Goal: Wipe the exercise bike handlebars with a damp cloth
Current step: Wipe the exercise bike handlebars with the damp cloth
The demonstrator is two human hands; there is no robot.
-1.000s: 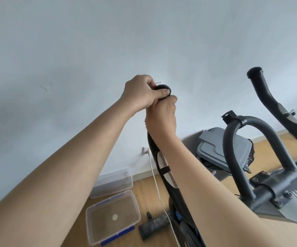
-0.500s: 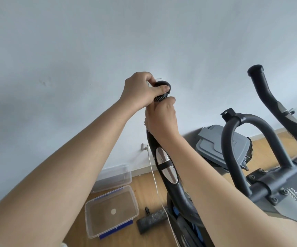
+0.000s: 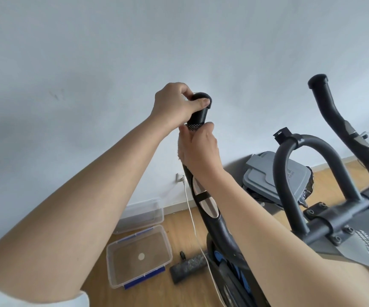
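Now the right hand (image 3: 199,149) has slid lower down the handlebar grip (image 3: 198,117), wrapped round it, with the damp cloth (image 3: 178,151) peeking out underneath. The left hand (image 3: 174,105) clamps the end cap (image 3: 201,96). The tip looks wiped; the shaft comes next.

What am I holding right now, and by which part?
Left hand holds the handlebar at its top end. Right hand holds it just below, through a cloth whose edge alone shows.
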